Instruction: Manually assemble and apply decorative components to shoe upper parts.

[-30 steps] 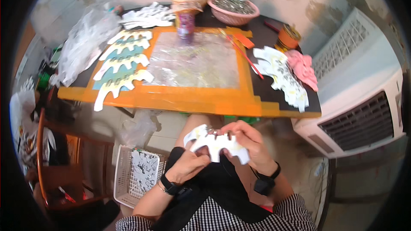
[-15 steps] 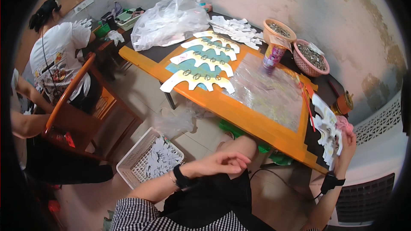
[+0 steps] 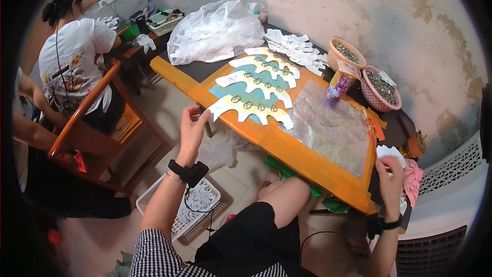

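Several white scalloped pieces with yellow and metal rings lie in a row on the orange-edged board (image 3: pixel 318 151). Beside the left tip of the nearest scalloped piece (image 3: pixel 225 106) is my left hand (image 3: pixel 190 131), thumb and fingers apart, the thumb at that tip. At the board's right end, my right hand (image 3: pixel 391 177) has its fingers closed on a white piece (image 3: pixel 390 152), partly hidden by the hand. A pink cloth (image 3: pixel 412 180) lies just right of that hand.
Behind the board are a clear plastic bag (image 3: pixel 215 31), loose white pieces (image 3: pixel 294 48), a purple can (image 3: pixel 338 86), and an orange basket (image 3: pixel 335 55) and a pink basket (image 3: pixel 376 95) of metal parts. A white crate (image 3: pixel 212 201) stands on the floor. Two people sit at left.
My left hand has moved from over my lap up to the nearest scalloped piece. My right hand has shifted left, off the pink cloth, with the white pieces under it now lying differently.
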Tool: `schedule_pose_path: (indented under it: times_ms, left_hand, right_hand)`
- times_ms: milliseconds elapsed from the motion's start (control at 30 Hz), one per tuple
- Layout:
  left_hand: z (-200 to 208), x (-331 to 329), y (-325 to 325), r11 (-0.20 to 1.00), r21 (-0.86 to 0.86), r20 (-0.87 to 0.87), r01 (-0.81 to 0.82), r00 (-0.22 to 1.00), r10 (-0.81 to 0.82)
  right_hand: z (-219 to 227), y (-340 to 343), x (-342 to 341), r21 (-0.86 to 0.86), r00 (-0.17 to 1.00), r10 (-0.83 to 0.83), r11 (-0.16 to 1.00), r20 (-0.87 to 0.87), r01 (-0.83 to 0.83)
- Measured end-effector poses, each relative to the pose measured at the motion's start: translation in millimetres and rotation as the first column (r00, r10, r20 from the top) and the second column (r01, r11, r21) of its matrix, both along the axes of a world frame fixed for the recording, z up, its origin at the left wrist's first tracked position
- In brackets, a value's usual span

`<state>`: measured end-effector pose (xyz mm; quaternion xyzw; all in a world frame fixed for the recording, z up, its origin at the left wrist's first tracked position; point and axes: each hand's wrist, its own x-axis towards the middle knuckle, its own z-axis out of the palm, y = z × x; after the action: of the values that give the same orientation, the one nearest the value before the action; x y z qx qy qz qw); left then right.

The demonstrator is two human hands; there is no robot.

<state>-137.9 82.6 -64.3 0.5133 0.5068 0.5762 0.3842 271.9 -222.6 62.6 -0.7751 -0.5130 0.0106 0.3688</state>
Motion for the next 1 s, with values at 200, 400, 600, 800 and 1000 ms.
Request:
schedule_pose_path:
  times_ms: [200,400,600,800,1000]
  left_hand:
    - [10.2,-12.8,8.6,0.882,-0.362,0.015,0.301,0.948,-0.318]
    - [14.1,-9.2,17.3,0.865,-0.341,0.022,0.369,0.923,-0.385]
    - [14.2,-9.8,13.4,0.871,-0.261,0.034,0.416,0.906,-0.423]
    - [49.2,7.8,-3.3,0.851,-0.205,0.069,0.484,0.874,-0.481]
    - [64.0,53.3,-34.8,0.725,-0.117,0.031,0.679,0.732,-0.681]
  right_hand:
    - [-40.7,148.6,-56.7,-0.022,0.853,0.219,0.965,-0.474,-0.26]
    - [-47.2,217.4,-103.3,-0.199,0.923,0.233,0.932,-0.308,-0.302]
    - [-64.3,236.4,-108.7,0.0,0.787,0.264,0.948,-0.557,-0.318]
    - [-36.4,204.3,-89.8,0.1,0.714,0.291,0.949,-0.637,-0.298]
    - [-18.6,112.6,-47.2,0.085,0.709,0.203,0.977,-0.676,-0.198]
